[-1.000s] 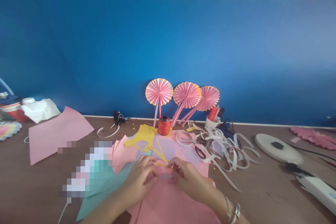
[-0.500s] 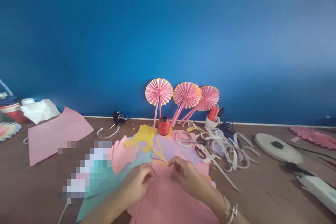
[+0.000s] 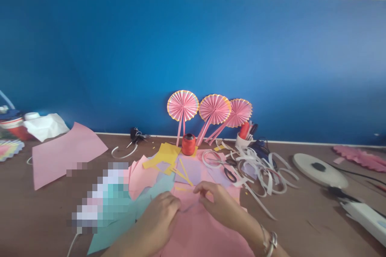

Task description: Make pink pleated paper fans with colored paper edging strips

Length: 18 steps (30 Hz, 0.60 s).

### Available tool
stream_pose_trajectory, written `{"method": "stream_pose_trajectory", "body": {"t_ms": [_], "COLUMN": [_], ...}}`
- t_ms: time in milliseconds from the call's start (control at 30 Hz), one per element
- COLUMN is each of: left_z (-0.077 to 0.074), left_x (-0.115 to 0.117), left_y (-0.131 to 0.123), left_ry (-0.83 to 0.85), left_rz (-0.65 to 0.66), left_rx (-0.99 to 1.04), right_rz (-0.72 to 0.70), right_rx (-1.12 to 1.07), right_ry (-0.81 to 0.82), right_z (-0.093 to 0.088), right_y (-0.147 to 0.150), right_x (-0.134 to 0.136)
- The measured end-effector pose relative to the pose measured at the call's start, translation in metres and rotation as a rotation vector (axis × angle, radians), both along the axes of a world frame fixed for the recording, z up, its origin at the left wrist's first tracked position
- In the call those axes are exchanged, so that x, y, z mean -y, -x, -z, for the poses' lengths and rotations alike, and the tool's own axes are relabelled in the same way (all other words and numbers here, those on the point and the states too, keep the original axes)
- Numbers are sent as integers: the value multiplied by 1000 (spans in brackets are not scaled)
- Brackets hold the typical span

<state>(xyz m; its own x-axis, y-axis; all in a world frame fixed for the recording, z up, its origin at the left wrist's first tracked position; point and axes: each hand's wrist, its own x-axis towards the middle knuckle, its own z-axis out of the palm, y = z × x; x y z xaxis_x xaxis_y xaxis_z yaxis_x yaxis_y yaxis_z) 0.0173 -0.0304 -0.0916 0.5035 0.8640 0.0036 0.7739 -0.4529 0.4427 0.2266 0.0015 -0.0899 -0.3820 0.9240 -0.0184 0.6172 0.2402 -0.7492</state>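
A pink paper sheet [image 3: 208, 237] lies in front of me on the stacked coloured paper. My left hand [image 3: 164, 213] has its fingers closed at the sheet's left side, the fingertips partly hidden. On the other side, my right hand [image 3: 214, 198] curls its fingers at the sheet's far right edge, its index finger bent above the thumb. Between the two hands the sheet's far edge shows as a thin dark line, slightly blurred. Yellow paper strips [image 3: 183, 174] and lilac paper [image 3: 196, 170] lie just beyond my fingers, and teal paper [image 3: 116, 225] is beside my left forearm.
Pleated pink paper fans [image 3: 183, 106] lean against the blue board [image 3: 120, 56]. An orange-red thread spool [image 3: 188, 145] stands before them. Scissors [image 3: 230, 175] and curled white strips [image 3: 265, 172] lie right, near a white glue gun [image 3: 366, 219]. Keys [image 3: 135, 134] rest at the back.
My left hand has turned and come slightly nearer to me, with its back now showing more. The pink sheet's edge has shifted toward me; my right hand has moved slightly right.
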Motion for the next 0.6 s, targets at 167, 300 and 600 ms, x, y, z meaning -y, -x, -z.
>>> {"method": "stream_pose_trajectory", "body": {"t_ms": [167, 300, 600], "left_z": [8, 14, 21], "left_x": [-14, -29, -29], "left_y": [6, 12, 13], "left_ry": [44, 37, -69], "left_rz": [-220, -368, -184], "left_rx": [200, 325, 344], "right_rz": [80, 130, 3], "right_rx": [75, 70, -100], "right_ry": [-42, -62, -48], "right_z": [13, 16, 10], "right_y": [0, 2, 5], "right_x": [-4, -7, -2]}}
